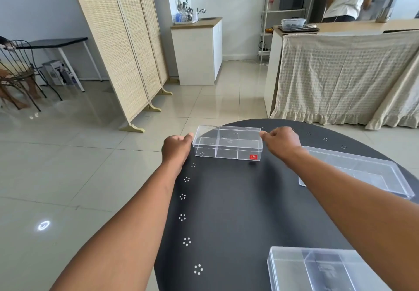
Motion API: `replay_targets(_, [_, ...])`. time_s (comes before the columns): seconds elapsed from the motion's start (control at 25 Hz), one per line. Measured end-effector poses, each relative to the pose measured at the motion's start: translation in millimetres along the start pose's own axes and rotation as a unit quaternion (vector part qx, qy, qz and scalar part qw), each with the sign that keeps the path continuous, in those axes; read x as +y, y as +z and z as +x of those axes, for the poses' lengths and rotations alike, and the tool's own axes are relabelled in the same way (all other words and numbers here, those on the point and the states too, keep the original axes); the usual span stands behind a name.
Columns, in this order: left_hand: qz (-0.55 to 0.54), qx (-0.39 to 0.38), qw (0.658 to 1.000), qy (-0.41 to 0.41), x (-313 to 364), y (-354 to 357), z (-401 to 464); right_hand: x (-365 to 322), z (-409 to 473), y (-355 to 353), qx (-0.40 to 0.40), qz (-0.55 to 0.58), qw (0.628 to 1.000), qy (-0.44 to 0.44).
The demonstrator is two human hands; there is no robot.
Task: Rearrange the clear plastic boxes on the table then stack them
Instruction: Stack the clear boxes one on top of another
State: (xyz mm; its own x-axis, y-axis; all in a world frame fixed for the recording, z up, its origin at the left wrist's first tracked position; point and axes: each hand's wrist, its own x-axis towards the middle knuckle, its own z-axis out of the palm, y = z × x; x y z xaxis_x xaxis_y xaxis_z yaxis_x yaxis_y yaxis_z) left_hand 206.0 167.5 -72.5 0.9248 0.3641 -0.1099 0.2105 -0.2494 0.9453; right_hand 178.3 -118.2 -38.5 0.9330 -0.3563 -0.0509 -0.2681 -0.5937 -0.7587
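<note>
- Head view: round black metal table (238,200) with small perforated dot clusters near its rim; three clear plastic boxes on it, well apart from one another.
- Far clear rectangular box with inner dividers and a red sticker (227,142) sits at the table's far edge, lid on, flat and level.
- Left hand (178,147) touches that box's left end; the fingertips meet the end wall. Right hand (282,141) is at its right end, thumb and fingers pinched at the top corner.
- Both hands press in from opposite short ends, so the box is clamped between them. Likely reason: a long, slick container is steadier gripped end to end.
- Whether the box is lifted or resting on the table, cannot tell; a shadow lies under its near right corner.
- Second clear shallow rectangular box (356,173) lies at the right edge, partly behind the right forearm.
- Third clear box with a frosted lid (317,268) sits at the near edge, cut off by the frame.
- Judgement: rearranging is under way; no stacking has begun, since each box stands alone.
</note>
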Motion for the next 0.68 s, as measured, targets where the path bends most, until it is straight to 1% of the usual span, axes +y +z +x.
replay_targets(0.08, [0.003,0.026,1.0,0.005,0,-13,-31,-2,-14,-23,0.02,0.002,0.999,-0.037])
replay_targets(0.12, [-0.003,0.027,1.0,0.005,0,-17,-50,0,-23,-34,0.024,0.007,0.998,-0.054])
replay_targets(0.2, [-0.009,0.0,1.0,0.009,-4,-21,-89,7,-46,-56,0.02,0.022,0.997,-0.073])
replay_targets(0.36, [0.006,-0.058,0.998,0.026,-2,-20,-159,33,-98,-96,0.012,0.059,0.996,-0.069])
replay_targets(0.56, [0.041,-0.134,0.989,0.051,3,-14,-246,78,-161,-141,0.012,0.053,0.997,-0.063])
replay_targets(0.68, [0.065,-0.156,0.984,0.054,-2,-8,-283,111,-192,-161,0.022,0.029,0.998,-0.049])
